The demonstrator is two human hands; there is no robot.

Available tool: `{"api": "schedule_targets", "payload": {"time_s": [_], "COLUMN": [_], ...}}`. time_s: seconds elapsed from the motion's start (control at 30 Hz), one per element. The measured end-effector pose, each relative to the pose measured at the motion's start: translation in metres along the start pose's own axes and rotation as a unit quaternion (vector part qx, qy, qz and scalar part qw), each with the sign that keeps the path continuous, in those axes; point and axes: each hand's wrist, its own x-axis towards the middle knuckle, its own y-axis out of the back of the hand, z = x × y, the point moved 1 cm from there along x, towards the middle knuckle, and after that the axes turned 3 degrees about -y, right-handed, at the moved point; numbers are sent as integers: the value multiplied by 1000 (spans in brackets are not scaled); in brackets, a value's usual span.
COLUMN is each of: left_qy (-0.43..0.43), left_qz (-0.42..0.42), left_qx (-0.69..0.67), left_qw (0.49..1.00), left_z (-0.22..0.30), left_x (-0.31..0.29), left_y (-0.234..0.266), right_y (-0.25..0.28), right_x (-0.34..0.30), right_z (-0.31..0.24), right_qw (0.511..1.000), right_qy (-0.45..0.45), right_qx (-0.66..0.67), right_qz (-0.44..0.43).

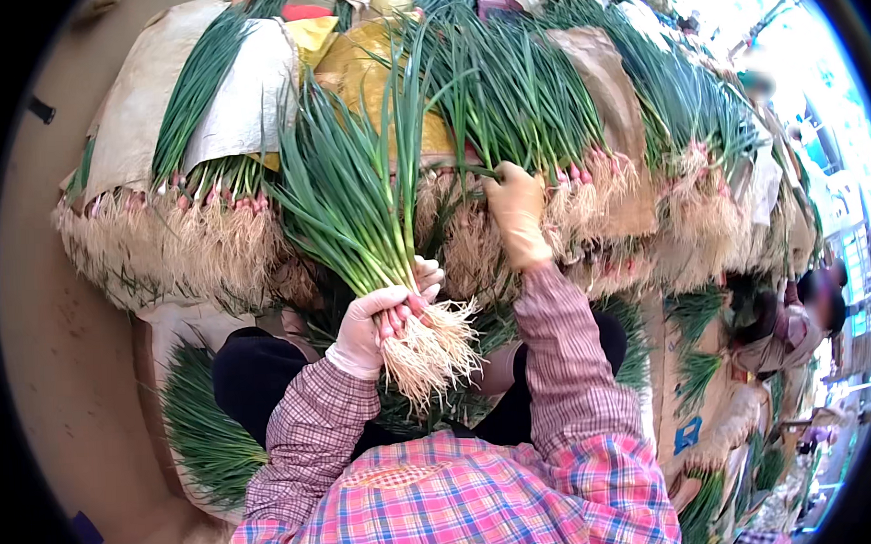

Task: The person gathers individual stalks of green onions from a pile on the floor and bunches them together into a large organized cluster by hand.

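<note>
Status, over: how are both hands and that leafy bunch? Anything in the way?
Left grip closed around onion bunch, roots hanging below. Right grip at stacked onions, hold unclear. Nothing visibly blocking the bunch.

Two gloved hands [517,212] mid-frame, and it's one held bunch [361,212] at centre, with piled bunches [516,106] up top, too many to count!

- Beige sheet [151,85] at ten o'clock
- Yellow sack [359,66] at eleven o'clock
- Brown sheet [603,74] between one and two o'clock
- Another person [792,329], blurred, at three o'clock
- Small blue object [687,435] at four o'clock
</note>
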Motion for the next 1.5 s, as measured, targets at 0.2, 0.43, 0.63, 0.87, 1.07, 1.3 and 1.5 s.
{"api": "schedule_targets", "payload": {"time_s": [0.2, 0.43, 0.63, 0.87, 1.07, 1.3, 1.5], "left_qy": [70, 37, 39, 23, 6, 33, 56], "left_qz": [68, 91, 20, -13, -81, 52, 90], "left_qx": [107, 8, -42, -14, -47, 165, 66], "left_qw": [990, 995, 998, 1000, 996, 984, 992], "left_z": [-5, 3, 34, 40, 38, 44, 10], "left_x": [10, 0, -19, -24, -17, -16, -11], "left_y": [17, -9, 21, 29, 24, 25, 16], "right_y": [-5, -29, -77, -123, -126, -52, -66], "right_x": [-79, -85, -175, -135, -105, -95, -100], "right_z": [-39, 22, 25, -13, -28, -34, -35], "right_qw": [857, 870, 962, 913, 986, 774, 660], "right_qy": [-185, -250, 11, -178, 60, -196, -293], "right_qx": [414, 415, 34, 356, 135, 584, 658], "right_qz": [-246, -92, -269, -87, 72, -148, -215]}}
